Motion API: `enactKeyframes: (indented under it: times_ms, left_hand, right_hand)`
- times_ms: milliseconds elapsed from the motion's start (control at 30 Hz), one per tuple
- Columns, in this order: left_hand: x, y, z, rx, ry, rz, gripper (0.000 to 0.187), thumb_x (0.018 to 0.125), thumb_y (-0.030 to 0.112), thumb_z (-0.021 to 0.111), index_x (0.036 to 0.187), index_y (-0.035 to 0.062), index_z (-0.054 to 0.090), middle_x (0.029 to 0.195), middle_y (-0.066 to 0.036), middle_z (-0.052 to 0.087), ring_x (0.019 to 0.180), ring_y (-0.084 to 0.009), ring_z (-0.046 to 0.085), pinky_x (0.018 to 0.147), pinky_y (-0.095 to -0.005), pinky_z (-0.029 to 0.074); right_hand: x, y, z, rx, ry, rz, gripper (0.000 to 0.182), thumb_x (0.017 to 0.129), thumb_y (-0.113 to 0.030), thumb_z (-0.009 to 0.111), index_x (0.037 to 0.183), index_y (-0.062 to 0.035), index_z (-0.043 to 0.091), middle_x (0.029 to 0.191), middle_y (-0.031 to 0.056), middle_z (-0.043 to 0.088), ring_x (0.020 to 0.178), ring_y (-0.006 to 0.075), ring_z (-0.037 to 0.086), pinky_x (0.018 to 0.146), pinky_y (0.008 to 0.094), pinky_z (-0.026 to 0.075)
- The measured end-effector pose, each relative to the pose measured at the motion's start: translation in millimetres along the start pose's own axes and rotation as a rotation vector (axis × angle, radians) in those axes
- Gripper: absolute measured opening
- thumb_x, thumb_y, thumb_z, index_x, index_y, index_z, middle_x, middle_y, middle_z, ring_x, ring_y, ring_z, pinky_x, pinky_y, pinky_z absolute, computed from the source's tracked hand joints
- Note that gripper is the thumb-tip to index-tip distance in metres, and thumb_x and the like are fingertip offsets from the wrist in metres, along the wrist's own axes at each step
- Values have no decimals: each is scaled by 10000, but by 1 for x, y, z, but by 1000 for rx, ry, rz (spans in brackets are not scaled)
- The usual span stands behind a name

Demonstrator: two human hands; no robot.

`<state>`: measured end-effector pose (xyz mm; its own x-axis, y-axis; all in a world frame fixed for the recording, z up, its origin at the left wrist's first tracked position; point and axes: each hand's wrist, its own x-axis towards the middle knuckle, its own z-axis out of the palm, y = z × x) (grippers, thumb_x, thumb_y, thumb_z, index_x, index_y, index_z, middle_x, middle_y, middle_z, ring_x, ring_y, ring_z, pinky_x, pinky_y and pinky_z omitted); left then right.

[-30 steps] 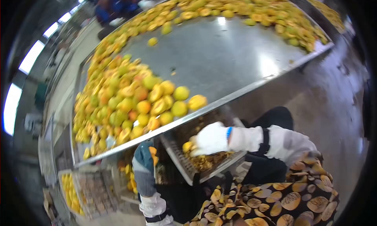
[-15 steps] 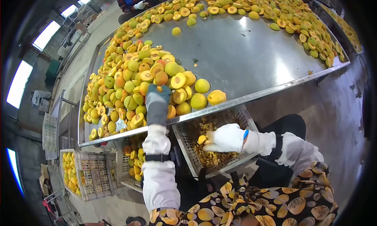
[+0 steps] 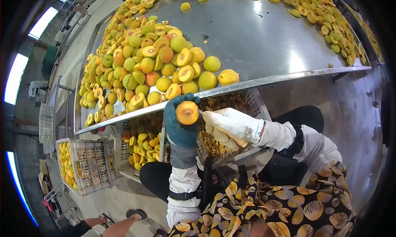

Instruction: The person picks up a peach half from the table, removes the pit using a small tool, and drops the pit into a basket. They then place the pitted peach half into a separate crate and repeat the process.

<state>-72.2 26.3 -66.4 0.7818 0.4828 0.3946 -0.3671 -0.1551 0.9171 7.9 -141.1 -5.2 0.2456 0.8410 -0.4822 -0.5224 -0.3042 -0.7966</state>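
Observation:
My left hand (image 3: pixel 181 127), in a blue-green coated glove, is closed around a peach half (image 3: pixel 187 112), its cut face up with the brown pit area in the middle. It is just in front of the table edge. My right hand (image 3: pixel 231 125), in a white glove, is closed on a thin tool with a pale wooden handle (image 3: pixel 238 139); its tip is at the right side of the peach half, and the fingers hide most of it. Beneath the hands is a crate (image 3: pixel 264 109) holding brown and yellow scraps. A heap of peach halves (image 3: pixel 144 66) lies on the metal table (image 3: pixel 247 39) beyond.
The table's raised metal rim (image 3: pixel 280 78) runs across in front of me. More peach halves (image 3: pixel 142 144) fill a crate under the table, and another plastic crate (image 3: pixel 88 167) of them stands at left. A person's foot (image 3: pixel 136 213) shows at lower left.
My left hand has come back from the heap over the table edge, bringing a peach half. My right hand has turned and risen from over the scrap crate to meet it.

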Motion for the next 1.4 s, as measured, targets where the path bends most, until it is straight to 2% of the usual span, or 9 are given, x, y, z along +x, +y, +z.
enactKeyframes:
  times_ms: [133, 300, 467, 567, 600, 700, 867, 1267, 1400]
  left_hand:
    - [-9, -4, 18, -288, 186, -195, 404, 1058, 371, 465, 1239, 16, 532, 1190, -188, 640, 1087, -311, 646, 951, -417, 543]
    - [-8, 0, 37, -171, 249, -191, 363, 1061, 320, 463, 1250, 16, 523, 1216, -182, 624, 1119, -306, 630, 967, -413, 532]
    - [-4, 16, 47, -340, 209, -158, 427, 1056, 339, 474, 1330, 11, 473, 1350, -170, 542, 1215, -315, 577, 1031, -422, 491]
    - [-6, 20, 37, 104, 90, -71, 515, 1061, 418, 425, 1375, 10, 451, 1364, -161, 536, 1210, -315, 578, 1049, -427, 474]
    - [-6, 16, 32, 217, 47, -35, 566, 1061, 469, 403, 1393, 12, 441, 1368, -158, 533, 1197, -314, 584, 1053, -427, 470]
    - [-3, 9, 8, -576, 11, -408, 643, 1048, 552, 367, 1375, 7, 467, 1358, -171, 535, 1157, -298, 599, 1052, -417, 471]
    - [5, 17, 13, -341, 109, -518, 810, 1009, 681, 257, 1214, -27, 595, 990, -151, 701, 937, -258, 682, 897, -357, 556]
    - [11, 33, 27, -125, 88, -466, 919, 985, 731, 173, 980, -32, 685, 893, -165, 714, 849, -263, 693, 835, -347, 576]
    - [12, 17, 12, -224, -44, -590, 907, 991, 721, 179, 995, -36, 679, 895, -159, 711, 858, -256, 689, 836, -344, 572]
  right_hand:
    - [8, 4, 3, -431, 199, -180, 535, 1000, -529, 469, 929, -32, 656, 659, 112, 632, 554, 243, 632, 532, 353, 499]
    - [17, 19, 2, -689, 365, -342, 504, 996, -512, 465, 1020, -60, 686, 773, 151, 687, 739, 327, 694, 708, 413, 537]
    - [8, -3, 2, 43, 126, -47, 516, 999, -532, 482, 852, -45, 562, 587, 60, 524, 370, 154, 478, 338, 298, 348]
    - [2, -12, -3, 22, 83, 7, 505, 1004, -537, 492, 857, -60, 568, 564, 27, 524, 406, 113, 472, 365, 263, 342]
    - [8, -7, -12, -118, 64, -18, 456, 995, -501, 537, 881, -61, 586, 564, 74, 558, 432, 194, 552, 390, 327, 403]
    - [18, 5, -19, -1058, 373, -789, 405, 971, -455, 586, 897, -58, 604, 602, 149, 597, 515, 311, 625, 454, 412, 466]
    - [10, 0, -17, -1168, 403, -725, 407, 934, -453, 635, 856, -53, 632, 578, 158, 591, 536, 368, 627, 499, 451, 493]
    - [10, 6, -18, -1140, 398, -657, 442, 962, -481, 580, 981, -44, 645, 610, 176, 615, 562, 375, 642, 520, 458, 507]
    - [6, 4, -14, -983, 270, -395, 504, 990, -510, 493, 977, -32, 654, 793, 224, 681, 768, 420, 680, 665, 486, 537]
